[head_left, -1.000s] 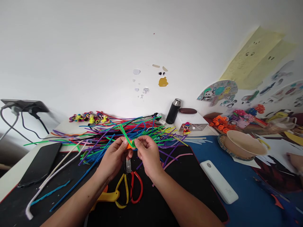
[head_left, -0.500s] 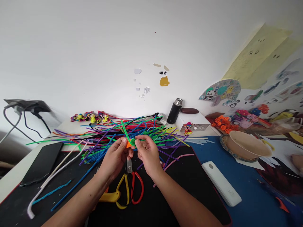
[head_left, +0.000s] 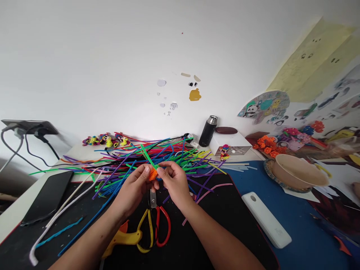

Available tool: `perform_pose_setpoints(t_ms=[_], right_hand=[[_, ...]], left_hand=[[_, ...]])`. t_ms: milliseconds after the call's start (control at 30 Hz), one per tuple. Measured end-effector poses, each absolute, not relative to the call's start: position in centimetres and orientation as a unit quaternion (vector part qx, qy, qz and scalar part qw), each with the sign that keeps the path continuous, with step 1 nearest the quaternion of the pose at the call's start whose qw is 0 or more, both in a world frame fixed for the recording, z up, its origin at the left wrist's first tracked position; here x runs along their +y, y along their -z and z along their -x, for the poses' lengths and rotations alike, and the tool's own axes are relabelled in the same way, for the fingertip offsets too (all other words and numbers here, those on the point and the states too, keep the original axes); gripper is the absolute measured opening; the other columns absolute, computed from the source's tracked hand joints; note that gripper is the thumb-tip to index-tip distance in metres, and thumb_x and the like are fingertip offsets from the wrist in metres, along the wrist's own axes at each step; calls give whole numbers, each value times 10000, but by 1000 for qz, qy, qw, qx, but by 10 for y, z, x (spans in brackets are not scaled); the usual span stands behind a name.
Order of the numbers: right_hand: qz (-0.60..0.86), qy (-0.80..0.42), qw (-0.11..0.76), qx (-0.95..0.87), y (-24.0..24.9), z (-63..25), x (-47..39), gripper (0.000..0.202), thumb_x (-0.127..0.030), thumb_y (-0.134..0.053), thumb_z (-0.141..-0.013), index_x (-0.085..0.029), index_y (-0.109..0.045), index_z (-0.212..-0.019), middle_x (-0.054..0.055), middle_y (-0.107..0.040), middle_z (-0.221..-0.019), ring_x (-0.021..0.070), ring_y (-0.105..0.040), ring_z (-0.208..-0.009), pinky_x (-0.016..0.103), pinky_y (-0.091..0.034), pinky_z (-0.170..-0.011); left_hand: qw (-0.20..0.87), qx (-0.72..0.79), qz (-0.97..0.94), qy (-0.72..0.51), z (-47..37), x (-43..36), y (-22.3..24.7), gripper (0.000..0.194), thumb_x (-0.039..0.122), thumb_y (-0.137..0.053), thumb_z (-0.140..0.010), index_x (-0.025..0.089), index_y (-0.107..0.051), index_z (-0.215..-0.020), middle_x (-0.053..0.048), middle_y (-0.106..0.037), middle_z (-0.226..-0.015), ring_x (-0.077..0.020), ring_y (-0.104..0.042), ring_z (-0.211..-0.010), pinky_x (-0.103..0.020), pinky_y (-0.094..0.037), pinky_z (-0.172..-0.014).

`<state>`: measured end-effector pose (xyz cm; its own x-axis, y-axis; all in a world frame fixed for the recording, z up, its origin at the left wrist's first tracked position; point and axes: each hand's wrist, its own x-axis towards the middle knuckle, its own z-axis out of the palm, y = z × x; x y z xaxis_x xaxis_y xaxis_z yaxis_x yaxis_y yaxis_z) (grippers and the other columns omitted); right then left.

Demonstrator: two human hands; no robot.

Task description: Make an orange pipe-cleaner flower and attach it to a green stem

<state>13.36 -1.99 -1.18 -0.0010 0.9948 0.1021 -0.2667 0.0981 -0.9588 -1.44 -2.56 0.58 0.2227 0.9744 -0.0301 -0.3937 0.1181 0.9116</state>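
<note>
Above the black mat, my left hand (head_left: 135, 186) pinches a small orange coiled pipe cleaner piece (head_left: 152, 174) between thumb and fingers. My right hand (head_left: 174, 183) is closed at the piece's right side, its thumb and forefinger on a green pipe cleaner (head_left: 149, 156). The green strand sticks up and to the left from between the hands; its lower end is hidden by my fingers. Just below lie scissors (head_left: 163, 228) with one red and one yellow handle. A yellow tool that looks like a glue gun (head_left: 126, 238) lies beside my left forearm.
Behind my hands spreads a heap of coloured pipe cleaners (head_left: 118, 170). Further back stand small pipe cleaner figures (head_left: 108, 140), a black flask (head_left: 208, 131) and a white box (head_left: 229, 142). A phone (head_left: 47, 198) lies left; a white power bank (head_left: 266, 219) and a bowl (head_left: 300, 170) lie right.
The green pipe cleaner now leans further left, and its curled lower part is more covered by my right fingers. More of the orange piece shows between my hands.
</note>
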Motion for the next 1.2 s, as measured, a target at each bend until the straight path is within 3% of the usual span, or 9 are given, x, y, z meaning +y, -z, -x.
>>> perform_pose_setpoints(t_ms=[100,300,567,733,900,1200], right_hand=[[396,-550,584,-448,16,-135,-20,444,-600,-859,-833,-211,-721,-997,-93,-438,-576,105,-381,-493,247,-286,-469],[410,-553,575,-442,26,-142,-22,435,-584,-863,-825,-210,-701,-977,-83,-475,-580,110,-396,-505,249,-283,-483],[428,-530,566,-464,31,-153,-22,381,-540,-848,-835,-205,-710,-953,-77,-495,-582,115,-420,-533,249,-320,-517],[392,-586,569,-424,31,-155,-17,499,-657,-864,-788,-208,-691,-922,-63,-538,-627,92,-380,-482,248,-265,-450],[368,-595,600,-388,28,-164,-12,535,-685,-858,-788,-194,-698,-927,-98,-433,-571,76,-306,-469,237,-211,-432],[362,-594,602,-393,28,-167,-9,540,-668,-884,-759,-190,-702,-931,-103,-439,-558,69,-315,-444,236,-194,-413]], left_hand=[[667,342,-444,-490,20,-24,-8,448,577,-903,-834,168,-743,-922,-41,-705,-765,-186,-680,-646,-274,-553,-582],[664,374,-475,-440,25,-18,-2,392,420,-992,-754,160,-803,-978,-84,-780,-825,-210,-734,-708,-290,-603,-683],[649,392,-485,-436,17,-19,14,397,453,-969,-782,168,-787,-990,-83,-788,-814,-231,-764,-725,-298,-616,-673],[642,391,-483,-449,15,-18,12,405,462,-980,-767,170,-758,-940,-77,-791,-791,-223,-753,-674,-291,-601,-623],[632,388,-478,-470,11,-20,9,422,492,-964,-784,173,-737,-941,-95,-820,-904,-187,-725,-645,-271,-569,-588],[593,392,-539,-451,7,-15,7,458,560,-921,-818,178,-729,-982,-86,-813,-909,-188,-717,-656,-290,-560,-614]])
